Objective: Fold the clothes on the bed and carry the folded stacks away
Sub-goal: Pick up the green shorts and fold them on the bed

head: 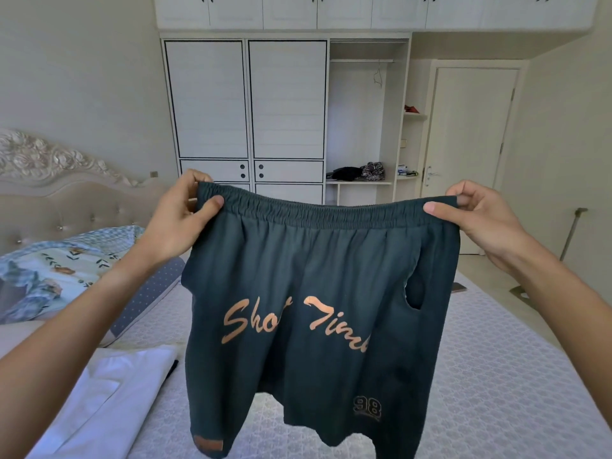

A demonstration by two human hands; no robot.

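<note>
Light: bright, even, diffuse daylight.
Shadows: soft, faint.
Distortion: wide-angle bowing at 12, 3, 9 o'clock.
Focus: sharp.

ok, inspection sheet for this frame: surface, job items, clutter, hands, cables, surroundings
Surface: bed, patterned pale cover, bare on the right.
Job's things: dark shorts held up by the waistband, unfolded; white garment lying flat at lower left.
Clutter: floral bedding bunched by the headboard; small flat object at the bed's right edge, too small to identify.
Grippers: left hand and right hand each pinch a waistband end.
Cables: nothing seen.
Surroundings: wardrobe, open section holding dark items; closed door.
</note>
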